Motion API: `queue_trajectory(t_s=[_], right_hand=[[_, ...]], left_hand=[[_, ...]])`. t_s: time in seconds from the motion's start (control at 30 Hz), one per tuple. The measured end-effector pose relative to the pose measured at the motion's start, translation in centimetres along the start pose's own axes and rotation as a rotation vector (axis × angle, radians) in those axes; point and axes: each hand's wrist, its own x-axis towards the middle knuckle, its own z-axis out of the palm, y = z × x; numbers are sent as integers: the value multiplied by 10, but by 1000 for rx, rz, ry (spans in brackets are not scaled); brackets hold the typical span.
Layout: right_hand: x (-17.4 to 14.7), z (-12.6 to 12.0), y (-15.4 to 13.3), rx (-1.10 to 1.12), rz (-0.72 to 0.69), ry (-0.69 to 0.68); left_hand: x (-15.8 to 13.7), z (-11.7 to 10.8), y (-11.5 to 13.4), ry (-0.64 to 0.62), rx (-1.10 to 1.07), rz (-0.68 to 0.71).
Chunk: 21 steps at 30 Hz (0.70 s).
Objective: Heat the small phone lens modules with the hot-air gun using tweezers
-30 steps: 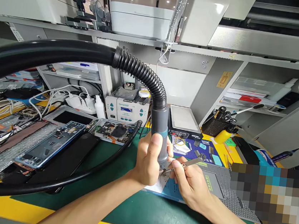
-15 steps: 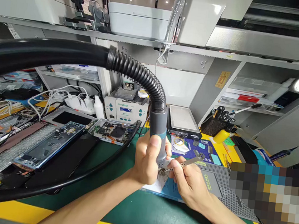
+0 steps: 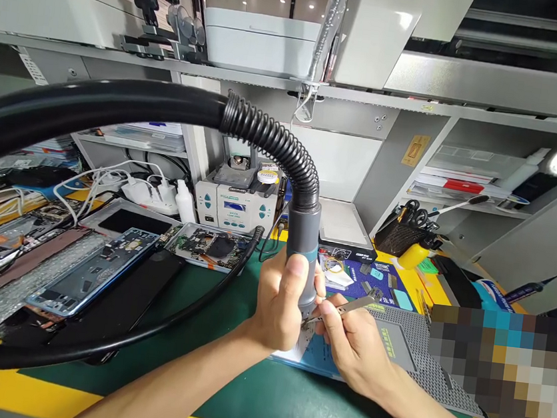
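The handpiece is dark grey with a teal band, its hose black, the mat green.

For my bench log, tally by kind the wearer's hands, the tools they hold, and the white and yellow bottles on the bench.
Hands: 2 (left hand, right hand)
Handpiece: 1
Tweezers: 1
Bottles: 2 (white bottle, yellow bottle)
Total: 6
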Motion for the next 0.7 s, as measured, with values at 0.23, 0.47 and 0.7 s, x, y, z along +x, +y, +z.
queue_trajectory(t_s=[0.23, 0.47, 0.7], right_hand=[[0, 0, -1, 19, -10, 20], [-2, 0, 0, -14, -7, 16], [-2, 0, 1, -11, 1, 9]], left_hand=[[2, 0, 4, -24, 37, 26], [1, -1, 1, -17, -7, -10], [1, -1, -1, -8, -8, 6]])
